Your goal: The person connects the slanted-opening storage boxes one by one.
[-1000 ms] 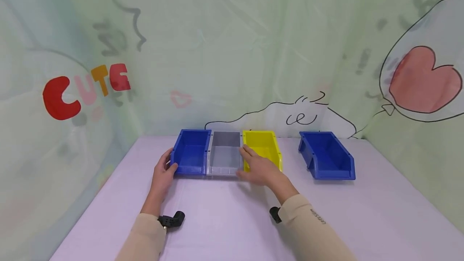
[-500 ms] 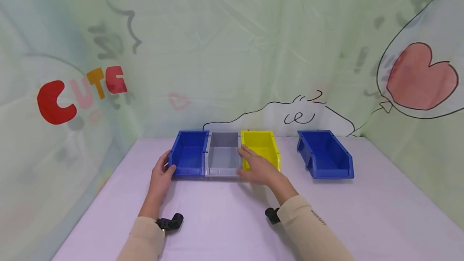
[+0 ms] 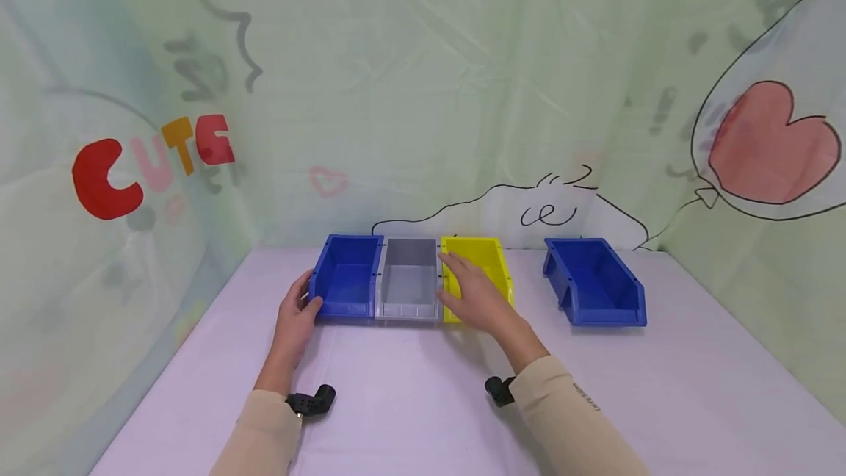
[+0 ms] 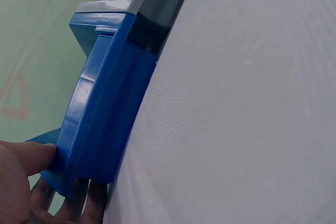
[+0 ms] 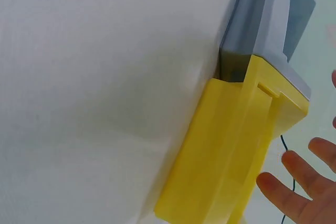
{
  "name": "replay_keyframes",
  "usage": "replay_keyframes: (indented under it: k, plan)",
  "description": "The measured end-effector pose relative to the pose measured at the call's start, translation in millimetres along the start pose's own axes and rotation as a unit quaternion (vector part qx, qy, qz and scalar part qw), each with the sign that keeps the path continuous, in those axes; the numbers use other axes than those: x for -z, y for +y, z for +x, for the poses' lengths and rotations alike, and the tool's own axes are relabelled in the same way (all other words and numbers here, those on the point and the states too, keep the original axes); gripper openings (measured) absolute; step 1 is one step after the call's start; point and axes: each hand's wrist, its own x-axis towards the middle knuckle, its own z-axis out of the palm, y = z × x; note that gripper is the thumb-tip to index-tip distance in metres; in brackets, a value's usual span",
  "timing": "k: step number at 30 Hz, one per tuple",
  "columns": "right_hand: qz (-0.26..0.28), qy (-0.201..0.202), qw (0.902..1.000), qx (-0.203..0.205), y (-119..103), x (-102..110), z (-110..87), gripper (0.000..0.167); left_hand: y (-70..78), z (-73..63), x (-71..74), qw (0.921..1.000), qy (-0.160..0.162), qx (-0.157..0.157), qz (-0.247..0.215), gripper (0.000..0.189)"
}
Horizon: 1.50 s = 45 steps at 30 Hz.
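A blue storage bin [image 3: 346,278], a grey bin [image 3: 410,281] and a yellow bin [image 3: 485,259] stand side by side in a row, open ends facing me. My left hand [image 3: 295,322] grips the blue bin's left side. In the left wrist view its thumb [image 4: 39,157] lies at the front lip, with fingers around the outer side. My right hand [image 3: 477,296] is over the yellow bin near its edge with the grey one. In the right wrist view its fingers [image 5: 302,174] are spread and hold nothing.
A second blue bin [image 3: 595,285] stands apart on the right of the white table [image 3: 410,402]. A printed curtain [image 3: 423,94] hangs behind and along both sides.
My right hand has lifted slightly from the front of the grey and yellow bins, its fingers spreading. The left hand keeps its grip on the blue bin, and the row stays put.
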Motion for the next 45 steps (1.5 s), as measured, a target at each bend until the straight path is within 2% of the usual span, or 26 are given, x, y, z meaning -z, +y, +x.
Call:
replay_keyframes:
  k: [8, 16, 20, 26, 30, 34, 45]
  plan:
    - [-0.015, 0.042, 0.9989, -0.013, -6, 9, -4.6, 0.067, -2.7, 1.1, 1.8, 1.0, 0.002, 0.002, 0.002, 0.058]
    - [-0.041, 0.081, 0.9945, -0.052, -5, 20, -9.3, 0.06, -1.1, 1.4, 2.1, 1.0, 0.001, -0.005, 0.0, 0.058]
    - [-0.057, 0.12, 0.989, -0.065, -2, 23, -11.5, 0.057, -0.6, 1.7, 1.4, 1.0, 0.001, -0.002, -0.001, 0.058]
    - [-0.054, 0.174, 0.979, -0.091, 4, 24, -18.9, 0.053, -0.9, 0.2, 0.3, 1.0, 0.001, 0.002, 0.003, 0.058]
    - [-0.048, 0.201, 0.9741, -0.092, 11, 27, -23.4, 0.052, -0.8, -0.3, 0.0, 1.0, 0.001, 0.0, 0.006, 0.058]
    - [-0.047, 0.215, 0.971, -0.093, 18, 32, -26.3, 0.051, -1.5, -0.4, -0.5, 1.0, 0.0, 0.0, 0.009, 0.057]
    - [-0.041, 0.236, 0.9623, -0.13, 27, 53, -35.5, 0.05, -2.5, 1.7, -0.2, 1.0, -0.002, -0.003, 0.004, 0.058]
